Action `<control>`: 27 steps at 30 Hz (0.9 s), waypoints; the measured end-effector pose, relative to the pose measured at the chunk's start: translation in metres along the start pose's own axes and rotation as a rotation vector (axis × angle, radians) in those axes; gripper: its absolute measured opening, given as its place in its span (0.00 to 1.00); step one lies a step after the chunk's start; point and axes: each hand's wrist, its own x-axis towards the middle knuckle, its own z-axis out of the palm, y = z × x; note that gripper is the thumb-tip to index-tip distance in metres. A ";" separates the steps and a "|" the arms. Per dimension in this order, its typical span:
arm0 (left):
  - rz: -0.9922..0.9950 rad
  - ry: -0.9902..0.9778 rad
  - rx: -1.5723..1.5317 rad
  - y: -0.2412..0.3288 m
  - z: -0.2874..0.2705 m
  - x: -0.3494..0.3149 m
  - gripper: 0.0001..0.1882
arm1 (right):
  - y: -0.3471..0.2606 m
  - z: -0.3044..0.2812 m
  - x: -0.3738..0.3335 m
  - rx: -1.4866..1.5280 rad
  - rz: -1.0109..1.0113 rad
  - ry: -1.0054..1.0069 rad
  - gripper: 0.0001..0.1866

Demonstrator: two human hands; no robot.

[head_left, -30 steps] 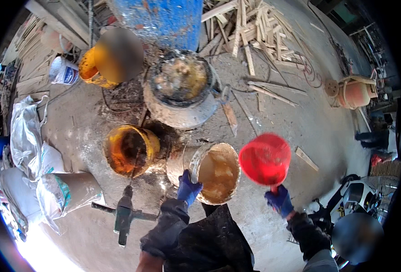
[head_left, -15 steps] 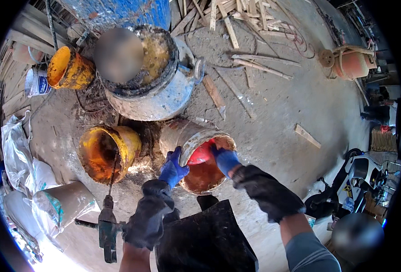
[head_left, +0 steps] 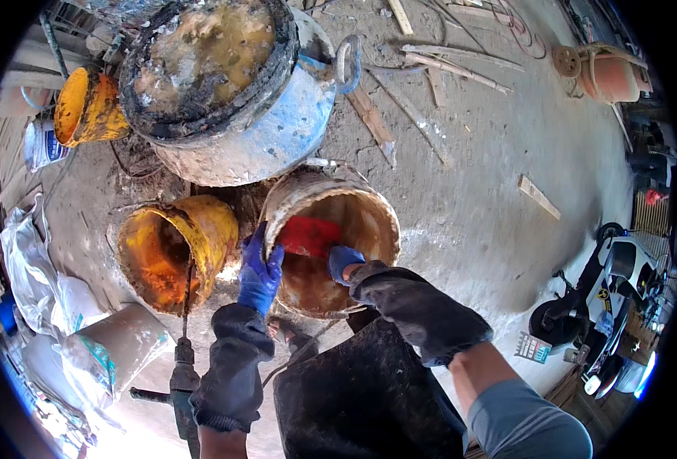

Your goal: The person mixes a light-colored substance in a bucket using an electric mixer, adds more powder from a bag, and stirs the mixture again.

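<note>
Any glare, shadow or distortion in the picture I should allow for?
Head view: glare washes out the floor at lower left; the yellow bucket's depths sit in shadow; fisheye curvature and black corners mark the edges; the left hand, right hand and red scoop look reasonably sharp.

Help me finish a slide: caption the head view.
Gloved left hand at the rim of a crusted bucket, gloved right hand inside with a red scoop, a yellow bucket alongside.
</note>
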 end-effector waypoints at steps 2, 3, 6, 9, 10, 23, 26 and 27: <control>-0.045 0.002 0.038 -0.012 -0.002 -0.002 0.29 | 0.003 0.000 -0.004 0.060 -0.162 -0.176 0.09; -0.068 -0.009 0.020 -0.012 0.001 -0.003 0.29 | 0.009 0.000 -0.009 0.021 -0.265 -0.282 0.10; -0.079 0.002 -0.017 -0.027 -0.001 -0.019 0.28 | -0.014 -0.051 -0.050 0.899 0.214 -0.555 0.08; -0.110 -0.033 -0.055 -0.029 0.000 -0.017 0.28 | -0.020 -0.072 -0.084 1.201 0.368 -0.457 0.06; -0.138 -0.046 -0.070 -0.031 0.001 -0.018 0.29 | -0.022 -0.084 -0.094 1.239 0.363 -0.472 0.06; -0.285 -0.113 -0.364 -0.092 0.007 -0.042 0.33 | -0.042 -0.143 -0.165 1.406 0.213 -0.449 0.12; -0.293 -0.118 -0.429 -0.077 0.006 -0.042 0.33 | -0.043 -0.125 -0.146 1.483 0.282 -0.407 0.11; -0.280 -0.123 -0.390 -0.070 0.006 -0.042 0.33 | -0.045 -0.116 -0.137 1.497 0.297 -0.376 0.10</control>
